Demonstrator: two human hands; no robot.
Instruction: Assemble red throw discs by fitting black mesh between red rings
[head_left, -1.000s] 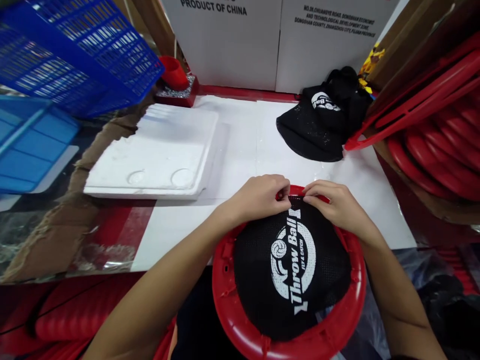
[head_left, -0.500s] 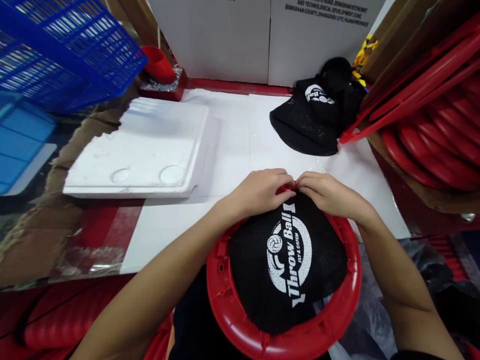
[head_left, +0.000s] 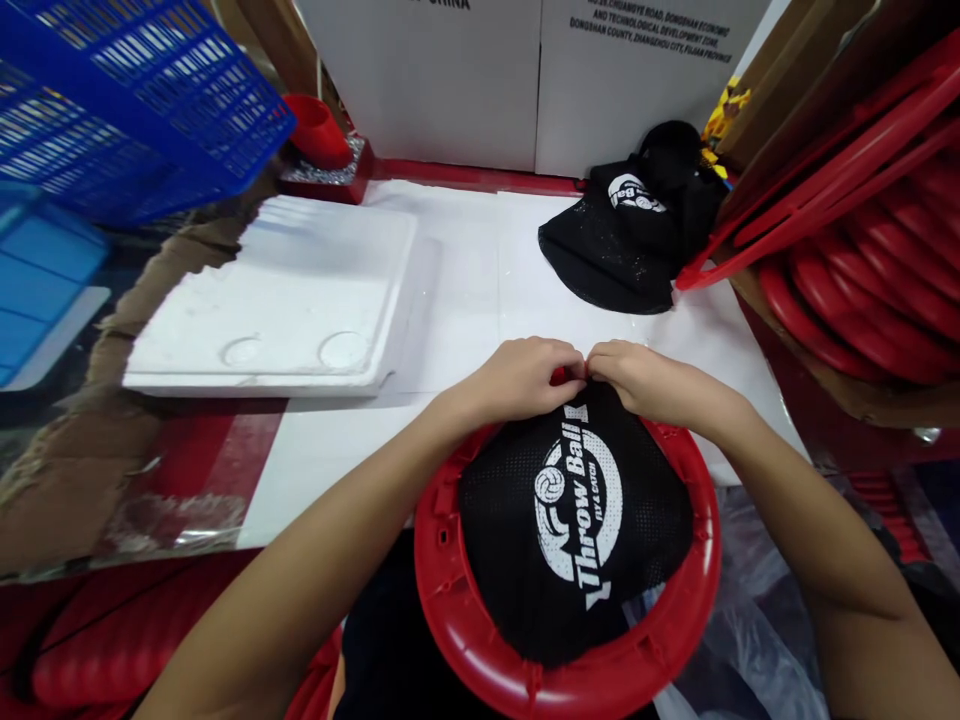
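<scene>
We held the red ring (head_left: 495,655) by its far rim, our left hand (head_left: 529,380) and right hand (head_left: 656,382) side by side, fingertips pinched closed where the black mesh (head_left: 506,545) met it. The ring was before our body, at the white sheet's (head_left: 465,290) near edge; other mesh pieces (head_left: 604,255) lay beyond.

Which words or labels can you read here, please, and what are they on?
"Throw Ball": black mesh in the red ring.
"FLY & CATCH": same mesh.
"Ball": far black mesh; rest unclear.
"CHINA": white cardboard, left of seam; partly cut off.
"CHUANGYE ROAD, DONGSHAN ECONOMIC AND TECHNOLOGICAL DEVELOPMENT ZONE, DONGSHAN COUNTY, ZHANGZHOU CITY, FUJIAN PROVINCE": right of seam; leading number too blurred.
</scene>
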